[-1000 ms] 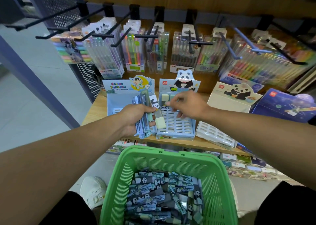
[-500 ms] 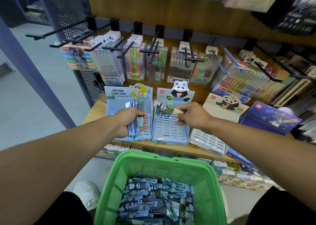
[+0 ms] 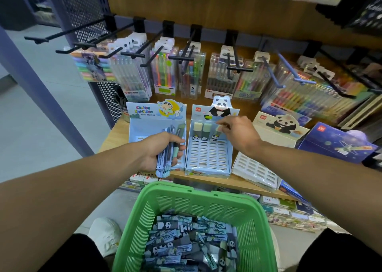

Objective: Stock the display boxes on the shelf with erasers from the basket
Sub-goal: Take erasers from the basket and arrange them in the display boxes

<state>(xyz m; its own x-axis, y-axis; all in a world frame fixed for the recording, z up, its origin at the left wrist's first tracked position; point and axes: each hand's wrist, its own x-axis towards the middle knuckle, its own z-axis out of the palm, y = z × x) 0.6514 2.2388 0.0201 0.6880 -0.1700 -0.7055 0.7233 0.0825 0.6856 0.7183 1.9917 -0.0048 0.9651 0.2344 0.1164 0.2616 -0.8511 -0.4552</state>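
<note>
Barely started: three erasers [image 3: 203, 134] in panda box [image 3: 208, 160] (most slots bare), left hand [image 3: 160, 152] grips a bundle of erasers [image 3: 167, 158], right hand [image 3: 237, 134] fingers relaxed at the third eraser, basket [image 3: 192, 205] full

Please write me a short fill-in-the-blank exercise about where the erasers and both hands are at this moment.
1. The left hand grips a bundle of ____.
2. The right hand reaches over the display box whose header card shows a ____.
3. The loose erasers lie in a ____ basket.
4. Erasers stand in the ____ row of that box.

Missing words: erasers; panda; green; back
</note>
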